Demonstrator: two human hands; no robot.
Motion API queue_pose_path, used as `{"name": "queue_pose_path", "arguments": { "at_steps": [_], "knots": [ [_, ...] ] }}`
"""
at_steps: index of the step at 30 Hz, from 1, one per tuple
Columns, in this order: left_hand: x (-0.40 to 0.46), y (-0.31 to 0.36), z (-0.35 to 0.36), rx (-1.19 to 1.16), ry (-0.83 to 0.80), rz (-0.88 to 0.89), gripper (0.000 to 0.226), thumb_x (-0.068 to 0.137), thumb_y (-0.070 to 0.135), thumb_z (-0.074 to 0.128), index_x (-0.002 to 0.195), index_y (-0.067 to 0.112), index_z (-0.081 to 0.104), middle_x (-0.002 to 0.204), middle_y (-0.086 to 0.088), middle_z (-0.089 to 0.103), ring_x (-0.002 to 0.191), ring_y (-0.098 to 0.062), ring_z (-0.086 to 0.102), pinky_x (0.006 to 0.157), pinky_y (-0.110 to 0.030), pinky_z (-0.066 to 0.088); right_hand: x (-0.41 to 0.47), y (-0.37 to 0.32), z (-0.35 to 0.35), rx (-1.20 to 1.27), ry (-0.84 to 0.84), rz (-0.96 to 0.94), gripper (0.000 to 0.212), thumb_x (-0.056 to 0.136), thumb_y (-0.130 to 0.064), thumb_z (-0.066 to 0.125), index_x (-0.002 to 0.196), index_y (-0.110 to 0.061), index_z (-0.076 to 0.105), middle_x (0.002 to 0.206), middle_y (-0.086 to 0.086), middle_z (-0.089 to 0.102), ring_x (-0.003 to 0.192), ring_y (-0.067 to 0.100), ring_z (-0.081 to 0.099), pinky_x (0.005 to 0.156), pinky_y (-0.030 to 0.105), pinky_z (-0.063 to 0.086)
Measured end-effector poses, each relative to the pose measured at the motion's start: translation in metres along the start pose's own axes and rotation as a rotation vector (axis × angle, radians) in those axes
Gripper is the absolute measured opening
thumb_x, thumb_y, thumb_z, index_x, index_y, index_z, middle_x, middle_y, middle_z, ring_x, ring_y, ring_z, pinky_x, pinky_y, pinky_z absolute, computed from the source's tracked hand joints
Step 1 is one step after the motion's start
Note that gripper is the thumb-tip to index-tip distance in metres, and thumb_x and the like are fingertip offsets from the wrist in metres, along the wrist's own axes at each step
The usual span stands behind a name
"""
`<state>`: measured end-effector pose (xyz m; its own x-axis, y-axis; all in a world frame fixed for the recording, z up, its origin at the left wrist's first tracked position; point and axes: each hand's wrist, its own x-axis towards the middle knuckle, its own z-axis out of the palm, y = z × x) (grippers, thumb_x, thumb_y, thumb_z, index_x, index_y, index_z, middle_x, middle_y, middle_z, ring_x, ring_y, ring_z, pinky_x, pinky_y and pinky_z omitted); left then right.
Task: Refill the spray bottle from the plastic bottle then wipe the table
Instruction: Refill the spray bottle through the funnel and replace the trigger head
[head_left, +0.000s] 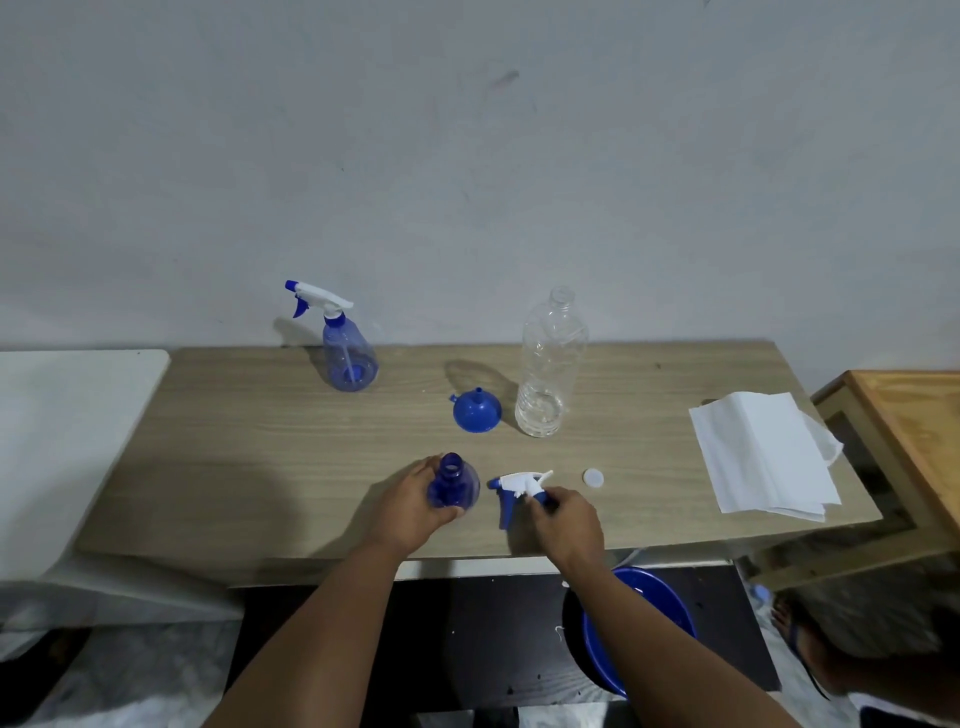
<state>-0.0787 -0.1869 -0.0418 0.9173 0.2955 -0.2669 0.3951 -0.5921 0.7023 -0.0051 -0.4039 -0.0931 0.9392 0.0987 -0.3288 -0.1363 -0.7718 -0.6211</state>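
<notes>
Left hand (415, 506) grips the open spray bottle (453, 486); right hand (566, 519) pinches the trigger head (522, 486); best keep the neck upright, thread straight.

A second spray bottle (347, 349), with its trigger head on, stands upright at the back left by the grey wall (467, 156). A white surface (72, 410) adjoins on the left and a wooden frame (906, 421) on the right. Below the front edge sits a blue basin (636, 631); a foot, perhaps sandalled (792, 631), shows beside it.
</notes>
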Motion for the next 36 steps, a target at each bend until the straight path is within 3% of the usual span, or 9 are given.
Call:
{"name": "queue_pose_path", "arguments": {
  "at_steps": [4,9,12,16,21,27,32,36],
  "knots": [
    [0.001,0.0,-0.001,0.01,-0.014,-0.002,0.068,0.074,0.024,0.088,0.136,0.022,0.058,0.129,0.007,0.064,0.104,-0.002,0.054,0.072,0.005,0.031,0.007,0.006,0.006,-0.078,-0.008,0.017,0.034,0.092,-0.056,0.063,0.1,-0.026,0.075,0.097,-0.001,0.07,0.088,0.023,0.068,0.082,0.041,0.059],
    [0.003,-0.004,-0.003,0.051,-0.021,0.033,0.068,0.074,0.028,0.087,0.135,0.025,0.058,0.13,0.012,0.062,0.103,0.002,0.051,0.072,0.008,0.029,-0.009,0.008,0.0,-0.027,0.132,-0.025,0.039,0.094,-0.052,0.07,0.125,-0.029,0.067,0.124,-0.002,0.058,0.112,0.022,0.061,0.099,0.047,0.053],
    [0.006,-0.006,-0.006,0.065,-0.02,0.039,0.07,0.074,0.032,0.087,0.137,0.027,0.057,0.132,0.015,0.061,0.105,0.002,0.052,0.078,0.003,0.03,-0.017,0.001,-0.003,0.09,0.229,-0.185,0.029,0.095,-0.035,0.072,0.122,-0.028,0.065,0.121,-0.009,0.053,0.107,0.014,0.058,0.096,0.045,0.054],
    [0.015,-0.01,-0.01,0.095,-0.022,0.054,0.072,0.072,0.041,0.087,0.137,0.031,0.057,0.13,0.018,0.061,0.112,-0.002,0.058,0.089,-0.013,0.037,0.005,-0.055,-0.009,0.207,0.149,-0.392,0.028,0.097,-0.025,0.069,0.125,-0.025,0.065,0.12,-0.012,0.055,0.108,0.009,0.059,0.091,0.039,0.056],
    [0.029,-0.019,-0.007,0.089,-0.034,0.029,0.067,0.072,0.036,0.086,0.133,0.026,0.061,0.129,0.012,0.061,0.113,-0.009,0.062,0.088,-0.015,0.04,0.064,-0.152,-0.012,-0.048,-0.084,-0.418,0.04,0.098,-0.03,0.064,0.136,-0.019,0.06,0.139,0.007,0.056,0.123,0.029,0.06,0.101,0.039,0.05],
    [0.041,-0.028,0.001,0.14,-0.062,-0.017,0.056,0.086,0.027,0.074,0.139,0.024,0.055,0.135,0.005,0.061,0.117,-0.015,0.061,0.095,-0.019,0.041,0.113,-0.189,0.019,-0.718,-0.214,-0.265,0.061,0.096,-0.031,0.063,0.151,-0.016,0.043,0.151,0.016,0.045,0.137,0.036,0.051,0.103,0.047,0.048],
    [0.044,-0.041,0.005,0.146,-0.083,-0.012,0.07,0.091,0.029,0.071,0.153,0.025,0.039,0.152,0.006,0.048,0.128,-0.011,0.055,0.107,-0.021,0.041,0.12,-0.171,0.039,-0.696,-0.313,-0.125,0.07,0.088,-0.028,0.072,0.148,-0.01,0.041,0.148,0.017,0.042,0.131,0.038,0.055,0.1,0.047,0.055],
    [0.041,-0.041,0.0,0.08,-0.108,-0.044,0.069,0.093,0.024,0.069,0.155,0.019,0.037,0.155,0.006,0.045,0.134,-0.012,0.05,0.098,-0.006,0.028,0.113,-0.165,0.042,-0.742,-0.243,-0.211,0.057,0.094,-0.021,0.07,0.143,-0.009,0.043,0.142,0.016,0.052,0.129,0.035,0.059,0.098,0.042,0.052]
  ]
}}
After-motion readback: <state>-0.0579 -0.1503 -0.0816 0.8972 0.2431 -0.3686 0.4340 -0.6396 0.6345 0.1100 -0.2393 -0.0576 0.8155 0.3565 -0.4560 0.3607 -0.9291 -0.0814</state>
